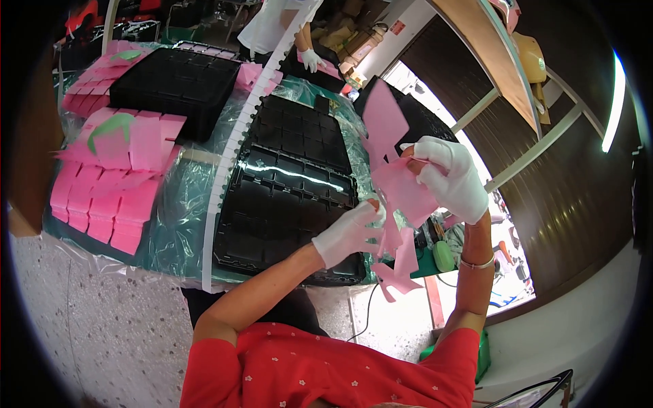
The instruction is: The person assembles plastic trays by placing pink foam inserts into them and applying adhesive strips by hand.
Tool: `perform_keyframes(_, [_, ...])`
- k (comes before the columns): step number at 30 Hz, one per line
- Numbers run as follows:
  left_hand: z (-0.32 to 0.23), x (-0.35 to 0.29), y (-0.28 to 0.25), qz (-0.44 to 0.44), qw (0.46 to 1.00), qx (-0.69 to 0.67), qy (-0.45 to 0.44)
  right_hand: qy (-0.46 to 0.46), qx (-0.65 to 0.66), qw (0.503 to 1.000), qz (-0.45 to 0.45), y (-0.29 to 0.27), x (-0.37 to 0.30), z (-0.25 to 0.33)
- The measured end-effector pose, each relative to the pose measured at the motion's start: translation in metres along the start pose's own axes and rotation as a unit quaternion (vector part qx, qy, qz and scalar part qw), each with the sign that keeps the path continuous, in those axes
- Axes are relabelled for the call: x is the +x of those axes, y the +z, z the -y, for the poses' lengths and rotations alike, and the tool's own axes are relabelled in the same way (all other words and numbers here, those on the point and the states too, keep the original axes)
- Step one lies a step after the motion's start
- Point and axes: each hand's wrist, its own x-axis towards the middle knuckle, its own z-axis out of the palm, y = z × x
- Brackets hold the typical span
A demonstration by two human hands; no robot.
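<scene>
White gloves with bare fingertips cover both hands. My right hand (450, 178) is closed on the edge of a thin pink foam sheet (407, 190), raised off the right end of the table. Below that sheet dangle ragged pink pieces (401, 265); how they join it is unclear. My left hand (350, 234) reaches in beside the hanging pink, its fingers apart, with nothing visible held in them. Under and left of it lies a black plastic tray (286, 228) with a grid of compartments. Another pink sheet (384, 122) stands up beyond my right hand.
Stacks of slit pink foam (112, 197) lie at the left beside piled black trays (173, 85). A white perforated upright (235, 149) crosses before the plastic-covered green table (180, 211). Across it, a co-worker's gloved hand (311, 60) touches pink material. A wooden board (496, 54) hangs upper right.
</scene>
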Motion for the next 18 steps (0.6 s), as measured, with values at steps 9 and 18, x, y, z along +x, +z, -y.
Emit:
perform_keyframes(9, [0.009,0.01,0.026,-0.019,0.996,0.081,-0.028,0.005,0.078,0.997,-0.006,-0.01,-0.028,-0.018])
perform_keyframes(18, [0.033,0.003,0.008,-0.041,0.995,-0.066,-0.068,0.067,0.231,0.963,-0.122,-0.018,-0.046,-0.051])
